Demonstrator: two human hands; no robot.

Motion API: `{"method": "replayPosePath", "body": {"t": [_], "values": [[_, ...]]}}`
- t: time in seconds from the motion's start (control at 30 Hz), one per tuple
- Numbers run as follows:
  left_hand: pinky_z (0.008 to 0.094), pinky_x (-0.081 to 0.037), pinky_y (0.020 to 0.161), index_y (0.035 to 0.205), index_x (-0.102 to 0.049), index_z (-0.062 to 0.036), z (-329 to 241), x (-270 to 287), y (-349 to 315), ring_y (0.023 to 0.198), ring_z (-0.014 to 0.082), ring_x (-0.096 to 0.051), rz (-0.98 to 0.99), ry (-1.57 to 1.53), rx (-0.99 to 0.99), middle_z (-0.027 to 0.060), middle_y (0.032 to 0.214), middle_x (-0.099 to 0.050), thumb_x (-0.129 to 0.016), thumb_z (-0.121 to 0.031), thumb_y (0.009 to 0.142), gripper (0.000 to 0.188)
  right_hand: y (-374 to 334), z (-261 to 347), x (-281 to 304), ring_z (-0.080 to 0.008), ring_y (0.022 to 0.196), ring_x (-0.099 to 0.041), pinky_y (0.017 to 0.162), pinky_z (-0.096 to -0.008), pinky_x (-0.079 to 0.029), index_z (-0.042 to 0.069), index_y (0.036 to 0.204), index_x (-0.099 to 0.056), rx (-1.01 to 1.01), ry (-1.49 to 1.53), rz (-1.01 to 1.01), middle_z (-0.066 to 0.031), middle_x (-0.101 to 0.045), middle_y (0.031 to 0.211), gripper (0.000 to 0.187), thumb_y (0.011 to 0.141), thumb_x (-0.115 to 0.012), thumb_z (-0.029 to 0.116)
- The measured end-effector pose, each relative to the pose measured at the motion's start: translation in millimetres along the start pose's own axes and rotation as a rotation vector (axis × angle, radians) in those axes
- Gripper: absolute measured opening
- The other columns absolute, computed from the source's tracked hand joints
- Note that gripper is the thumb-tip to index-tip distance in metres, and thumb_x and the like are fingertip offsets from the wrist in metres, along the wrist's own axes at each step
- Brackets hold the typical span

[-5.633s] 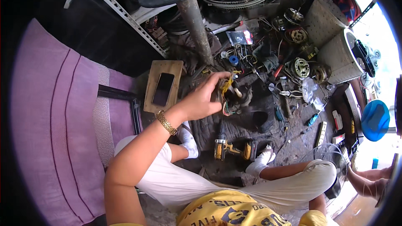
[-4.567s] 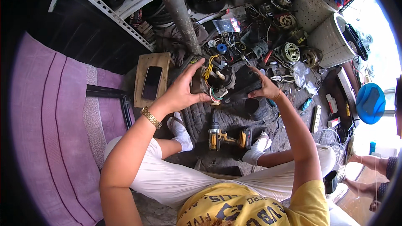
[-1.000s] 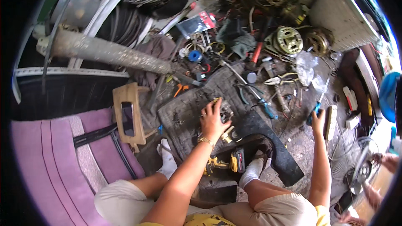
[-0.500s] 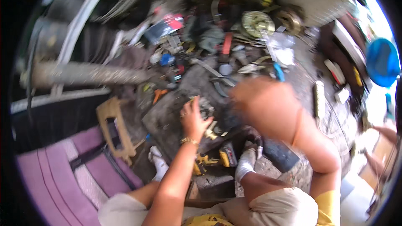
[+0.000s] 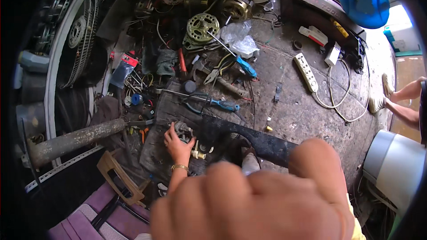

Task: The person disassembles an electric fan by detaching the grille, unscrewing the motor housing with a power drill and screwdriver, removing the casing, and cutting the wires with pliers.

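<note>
My left hand (image 5: 179,149) reaches down to a dark mat (image 5: 153,144), its fingers and thumb curved round a small round metal part (image 5: 182,129). Beside its thumb lies a cream plastic piece (image 5: 198,154). Very large and close in the lower middle, my right hand (image 5: 253,202) is raised with its fingers curled in; whatever it holds, if anything, is hidden. Beyond the left hand lies a blue-handled screwdriver (image 5: 225,105). Another screwdriver (image 5: 246,66) with a blue handle leans by a round metal motor cover (image 5: 203,27). Pliers (image 5: 211,77) lie between them.
A grey pipe (image 5: 80,134) and a wooden frame (image 5: 116,175) are at left. A white power strip (image 5: 305,72) with its cord lies right, below a dark toolbox (image 5: 318,6). A white drum-shaped object (image 5: 396,164) stands near another person's legs (image 5: 402,100).
The view has swung toward the right. My right hand has come up much closer to the camera and hides the lower middle. My left hand stays at the metal part.
</note>
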State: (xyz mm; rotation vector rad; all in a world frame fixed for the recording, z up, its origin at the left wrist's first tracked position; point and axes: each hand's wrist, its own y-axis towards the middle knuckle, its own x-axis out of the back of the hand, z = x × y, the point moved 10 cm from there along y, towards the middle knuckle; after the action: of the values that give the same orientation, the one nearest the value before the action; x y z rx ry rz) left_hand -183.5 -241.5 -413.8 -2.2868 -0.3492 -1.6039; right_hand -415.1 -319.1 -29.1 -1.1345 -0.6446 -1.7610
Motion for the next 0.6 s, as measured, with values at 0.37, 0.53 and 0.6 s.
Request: {"method": "replayPosePath", "body": {"t": [0.37, 0.53, 0.6], "values": [[0.0555, -0.044, 0.112, 0.162, -0.040, -0.0155, -10, -10, -11, 0.134, 0.0471, -0.053, 0.045, 0.000, -0.015, 0.0206, 0.145, -0.053, -0.099, -0.029, 0.068, 0.112, -240, -223, -106, -0.0366, 0.127, -0.064, 0.106, -0.0469, -0.053, 0.007, 0.137, -0.064, -0.846, 0.368, -0.736, -0.0188, -0.067, 0.137, 0.048, 0.092, -0.078, 0.018], [0.0583, -0.040, 0.117, 0.165, -0.035, -0.0150, -11, -31, -7, 0.140, 0.0459, -0.050, 0.108, -0.024, -0.054, 0.0240, 0.151, -0.048, -0.098, -0.029, 0.073, 0.112, -641, -201, -303, -0.0502, 0.152, -0.038, 0.125, -0.0535, -0.033, 0.001, 0.159, -0.043, -1.743, -0.250, -0.765, -0.0319, -0.036, 0.165, 0.068, 0.103, -0.069, 0.028], [0.0603, -0.039, 0.117, 0.167, -0.032, -0.0159, -8, -41, -4, 0.142, 0.0461, -0.047, 0.155, -0.031, -0.061, 0.0245, 0.156, -0.043, -0.097, -0.029, 0.075, 0.113, -689, -134, -369, -0.0542, 0.153, -0.033, 0.124, -0.0558, -0.033, 0.001, 0.162, -0.037, -1.934, -0.186, -0.636, -0.0354, -0.029, 0.168, 0.075, 0.102, -0.070, 0.033]]}}
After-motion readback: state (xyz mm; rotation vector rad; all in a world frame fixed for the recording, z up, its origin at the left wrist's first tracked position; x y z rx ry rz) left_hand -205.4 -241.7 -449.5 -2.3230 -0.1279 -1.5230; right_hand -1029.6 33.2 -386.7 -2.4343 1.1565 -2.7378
